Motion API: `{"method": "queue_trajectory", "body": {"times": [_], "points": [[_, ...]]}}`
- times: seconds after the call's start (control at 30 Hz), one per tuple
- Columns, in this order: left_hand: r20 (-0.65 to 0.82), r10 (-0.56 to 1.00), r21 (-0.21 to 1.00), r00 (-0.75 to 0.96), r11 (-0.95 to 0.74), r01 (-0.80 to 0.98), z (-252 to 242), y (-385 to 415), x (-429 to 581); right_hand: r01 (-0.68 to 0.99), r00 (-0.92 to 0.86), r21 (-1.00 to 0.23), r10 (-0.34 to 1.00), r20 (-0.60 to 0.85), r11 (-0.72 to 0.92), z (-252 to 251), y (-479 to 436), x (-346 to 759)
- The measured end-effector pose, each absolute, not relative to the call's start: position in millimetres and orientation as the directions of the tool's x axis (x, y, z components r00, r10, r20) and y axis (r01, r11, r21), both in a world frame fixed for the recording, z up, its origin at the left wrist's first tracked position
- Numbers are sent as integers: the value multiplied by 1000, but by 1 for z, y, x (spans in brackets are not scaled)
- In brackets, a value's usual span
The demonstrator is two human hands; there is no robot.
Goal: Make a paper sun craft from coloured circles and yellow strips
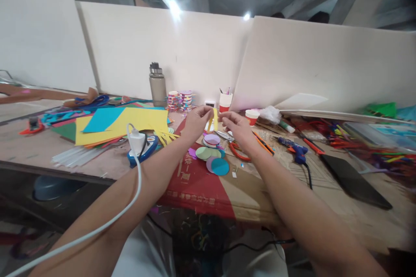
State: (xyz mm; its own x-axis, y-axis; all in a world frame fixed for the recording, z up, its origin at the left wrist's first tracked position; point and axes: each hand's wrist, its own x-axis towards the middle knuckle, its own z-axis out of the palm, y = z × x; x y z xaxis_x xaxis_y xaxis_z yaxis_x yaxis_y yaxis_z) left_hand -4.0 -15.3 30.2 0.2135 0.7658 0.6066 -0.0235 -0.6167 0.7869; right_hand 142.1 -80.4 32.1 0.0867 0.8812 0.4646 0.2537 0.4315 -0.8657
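Observation:
My left hand (196,121) and my right hand (237,125) are held close together above the table, both pinching a narrow yellow paper strip (215,117) that stands upright between them. Just below them lie several coloured paper circles (212,156) on a red and brown cardboard sheet (208,186). Scissors with red handles (237,149) lie under my right hand.
Yellow and blue paper sheets (123,123) lie at the left with a white charger and cable (136,143). A grey bottle (157,84), tape rolls (180,100) and paper cups (225,101) stand at the back. A blue glue gun (294,147) and a black tablet (352,179) are at the right.

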Motion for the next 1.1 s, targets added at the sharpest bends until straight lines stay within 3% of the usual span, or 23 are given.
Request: {"method": "queue_trajectory", "body": {"times": [0.1,0.17,0.23,0.33,0.43,0.5,0.63,0.77,0.9,1.1], "points": [[676,706,718,209,-696,29,29,-20,-4,141,133,-915,908,396,378,27,-77,144],[665,716,733,214,-680,-5,28,-23,-2,146,129,-919,914,386,367,24,-74,145],[591,779,806,211,-578,-128,28,-24,1,168,125,-909,906,404,382,21,-71,146],[386,896,872,220,-277,-403,30,-20,3,225,99,-857,864,493,464,19,-69,145],[196,937,841,289,-10,-540,32,-15,3,411,4,-698,765,644,586,17,-70,145],[140,936,833,324,66,-549,32,-13,3,534,-93,-549,690,718,643,16,-72,144],[133,917,835,377,101,-541,29,-18,6,621,-196,-349,570,798,702,16,-76,142],[186,885,846,426,77,-528,25,-26,11,614,-220,-251,468,856,749,19,-80,140],[203,897,854,393,34,-519,24,-26,9,599,-201,-304,506,839,741,20,-82,136],[180,922,897,343,-10,-442,25,-21,5,581,-28,-551,692,722,599,17,-79,134]]}}
